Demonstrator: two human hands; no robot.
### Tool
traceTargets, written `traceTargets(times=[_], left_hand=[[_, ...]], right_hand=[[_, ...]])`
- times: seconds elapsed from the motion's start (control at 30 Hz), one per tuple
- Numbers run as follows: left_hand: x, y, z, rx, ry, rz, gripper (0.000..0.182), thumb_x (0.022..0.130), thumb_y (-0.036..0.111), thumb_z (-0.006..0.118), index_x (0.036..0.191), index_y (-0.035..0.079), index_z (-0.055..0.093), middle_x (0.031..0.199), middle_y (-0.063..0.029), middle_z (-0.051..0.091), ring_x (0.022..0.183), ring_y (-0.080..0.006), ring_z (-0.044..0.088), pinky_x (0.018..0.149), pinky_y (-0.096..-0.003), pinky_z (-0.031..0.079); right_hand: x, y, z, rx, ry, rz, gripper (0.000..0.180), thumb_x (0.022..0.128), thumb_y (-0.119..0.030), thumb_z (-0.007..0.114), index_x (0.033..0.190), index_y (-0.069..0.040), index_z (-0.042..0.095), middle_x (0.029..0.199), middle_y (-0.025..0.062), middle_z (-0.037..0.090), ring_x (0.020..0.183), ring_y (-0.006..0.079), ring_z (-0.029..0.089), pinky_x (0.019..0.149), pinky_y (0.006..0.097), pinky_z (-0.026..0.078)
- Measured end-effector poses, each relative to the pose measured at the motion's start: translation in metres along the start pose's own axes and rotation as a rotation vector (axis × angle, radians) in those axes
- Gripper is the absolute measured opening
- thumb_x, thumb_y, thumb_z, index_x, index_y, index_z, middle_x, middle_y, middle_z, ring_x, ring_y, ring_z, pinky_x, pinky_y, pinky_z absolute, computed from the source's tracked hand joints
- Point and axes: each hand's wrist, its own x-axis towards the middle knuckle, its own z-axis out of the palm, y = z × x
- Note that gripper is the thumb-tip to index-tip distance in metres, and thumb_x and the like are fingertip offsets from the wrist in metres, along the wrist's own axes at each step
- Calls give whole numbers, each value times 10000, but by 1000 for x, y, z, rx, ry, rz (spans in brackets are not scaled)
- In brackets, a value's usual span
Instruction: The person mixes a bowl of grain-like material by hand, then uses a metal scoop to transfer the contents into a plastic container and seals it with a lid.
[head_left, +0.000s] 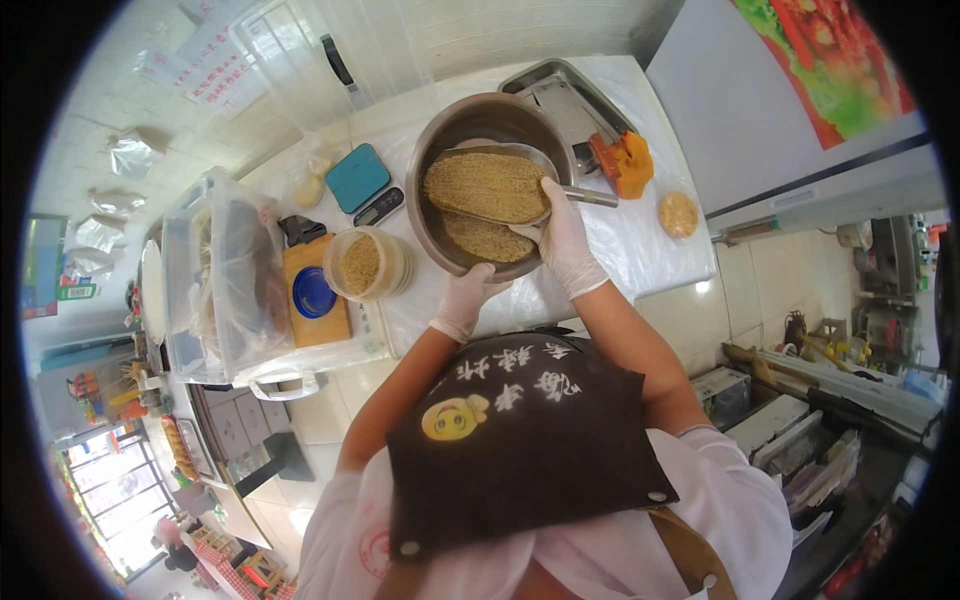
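Note:
My right hand, in a thin white glove, grips a metal scoop near the base of its handle. The scoop is heaped with a tan granular food and lies over the mouth of a deep steel pot. More of the granules are in the pot under the scoop. My left hand, gloved too, holds the pot's near rim. Left of the pot stands an open plastic jar with similar granules inside. Its likely lid, a blue round one, lies on a wooden board.
A teal digital kitchen scale stands behind the jar. A clear plastic bin is at the left. Behind the pot, a steel tray holds flat metal pieces, with an orange cloth near it. A wrapped round item lies at the table's right.

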Motion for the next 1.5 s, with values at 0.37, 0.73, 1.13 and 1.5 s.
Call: traceTargets(times=[0.37,0.73,1.13,1.5], left_hand=[[8,1,-21,-46,-42,-201,438,1019,70,556,1421,-101,521,1382,-220,635,1235,-377,678,1004,-467,630],[20,-45,-80,-46,16,-442,495,1006,163,619,1447,-38,513,1460,-216,605,1248,-386,667,988,-502,637],[-71,-12,-160,932,333,342,470,1021,358,741,1372,79,600,1022,-87,754,865,-227,752,742,-374,610],[-72,137,-214,2036,128,604,414,915,491,776,1026,112,652,848,-95,729,773,-322,744,631,-463,555]], right_hand=[[-13,-7,-9,-44,-55,28,543,1097,-420,591,1498,-61,519,1428,156,646,1274,294,680,932,487,650],[-20,-8,18,-129,-171,117,525,1079,-412,603,1482,-80,538,1400,127,656,1257,271,688,764,408,693],[-15,37,82,-235,-273,184,457,1082,-381,611,1439,-97,584,1352,96,685,1198,257,719,755,425,691],[-20,49,112,-480,-303,144,482,1082,-379,617,1440,-58,590,1333,113,688,1159,236,727,745,437,686]])
